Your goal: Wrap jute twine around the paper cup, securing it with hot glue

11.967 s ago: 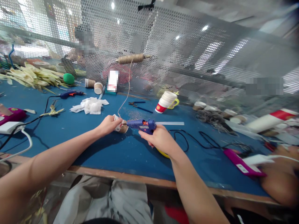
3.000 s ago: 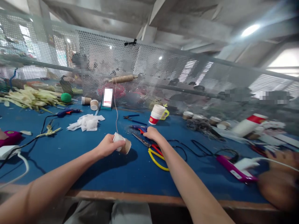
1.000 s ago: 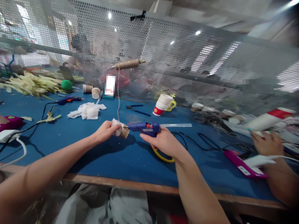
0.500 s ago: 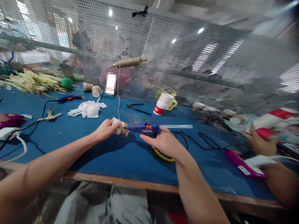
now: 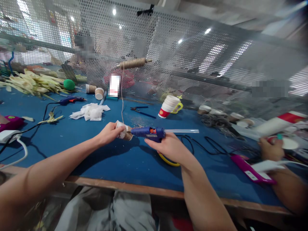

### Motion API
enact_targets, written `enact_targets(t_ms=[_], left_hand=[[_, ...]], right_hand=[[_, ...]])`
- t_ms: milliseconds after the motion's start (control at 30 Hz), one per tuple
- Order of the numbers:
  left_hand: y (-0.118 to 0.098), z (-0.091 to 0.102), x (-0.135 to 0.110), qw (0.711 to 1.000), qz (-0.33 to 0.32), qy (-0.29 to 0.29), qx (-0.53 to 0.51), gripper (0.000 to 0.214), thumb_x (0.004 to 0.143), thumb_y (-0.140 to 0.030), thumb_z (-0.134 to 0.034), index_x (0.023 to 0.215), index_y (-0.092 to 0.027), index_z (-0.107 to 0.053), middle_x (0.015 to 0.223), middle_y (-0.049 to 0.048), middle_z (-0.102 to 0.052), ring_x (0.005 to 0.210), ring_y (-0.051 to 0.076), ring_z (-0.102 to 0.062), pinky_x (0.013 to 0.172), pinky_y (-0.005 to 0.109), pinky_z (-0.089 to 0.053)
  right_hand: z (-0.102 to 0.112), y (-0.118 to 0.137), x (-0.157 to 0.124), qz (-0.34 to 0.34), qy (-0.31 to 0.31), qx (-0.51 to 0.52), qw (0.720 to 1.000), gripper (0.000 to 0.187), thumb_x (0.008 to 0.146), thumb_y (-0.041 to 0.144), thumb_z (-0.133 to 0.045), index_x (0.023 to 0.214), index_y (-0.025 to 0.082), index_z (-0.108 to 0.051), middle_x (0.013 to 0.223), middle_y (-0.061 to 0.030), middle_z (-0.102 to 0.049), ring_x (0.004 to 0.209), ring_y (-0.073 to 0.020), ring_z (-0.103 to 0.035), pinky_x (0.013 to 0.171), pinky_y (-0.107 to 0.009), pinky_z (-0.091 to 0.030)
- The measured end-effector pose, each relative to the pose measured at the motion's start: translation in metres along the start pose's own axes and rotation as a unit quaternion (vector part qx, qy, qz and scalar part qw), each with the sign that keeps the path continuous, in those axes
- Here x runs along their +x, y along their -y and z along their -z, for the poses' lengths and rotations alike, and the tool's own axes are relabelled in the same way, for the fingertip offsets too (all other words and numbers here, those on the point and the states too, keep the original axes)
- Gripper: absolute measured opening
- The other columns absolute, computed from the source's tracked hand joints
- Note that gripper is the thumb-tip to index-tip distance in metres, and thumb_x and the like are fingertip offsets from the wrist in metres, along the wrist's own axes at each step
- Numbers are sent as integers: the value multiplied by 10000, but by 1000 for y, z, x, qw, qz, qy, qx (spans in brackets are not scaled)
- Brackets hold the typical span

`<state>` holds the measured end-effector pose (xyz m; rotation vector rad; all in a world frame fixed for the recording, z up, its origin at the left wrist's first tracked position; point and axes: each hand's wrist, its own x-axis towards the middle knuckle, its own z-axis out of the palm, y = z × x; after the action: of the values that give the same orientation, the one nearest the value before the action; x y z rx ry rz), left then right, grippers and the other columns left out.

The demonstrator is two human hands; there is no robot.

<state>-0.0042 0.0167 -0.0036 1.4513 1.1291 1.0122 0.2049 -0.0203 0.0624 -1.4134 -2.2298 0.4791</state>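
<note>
Glue gun (image 5: 148,132) points at cup (image 5: 124,132) over blue table (image 5: 115,163), mesh screen (image 5: 168,48) behind.

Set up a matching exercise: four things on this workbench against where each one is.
1. glue gun with glue stick
2. twine-wrapped paper cup
3. twine spool
4. green ball

A. beside the pale leaves
B. in the left hand
C. up at the mesh screen
D. in the right hand

Pairs: 1-D, 2-B, 3-C, 4-A
</note>
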Motion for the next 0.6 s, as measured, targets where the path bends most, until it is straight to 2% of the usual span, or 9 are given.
enact_targets(t_ms=[300,600], left_hand=[[-7,0,-7,995,-48,0,84,337,715,-392,-457,661,-104,-625,546,-4,-540,506,99,-436,490,212,-321],[-6,3,-9,985,-85,-1,153,353,742,-405,-406,564,-122,-521,491,-42,-370,486,75,-323,466,205,-247]], right_hand=[[3,3,0,-45,1,45,998,225,706,338,-543,557,180,-482,419,55,-381,395,-79,-336,421,-219,-308],[5,2,1,-24,-25,49,998,212,701,315,-542,554,173,-485,461,39,-449,446,-92,-394,470,-228,-340]])
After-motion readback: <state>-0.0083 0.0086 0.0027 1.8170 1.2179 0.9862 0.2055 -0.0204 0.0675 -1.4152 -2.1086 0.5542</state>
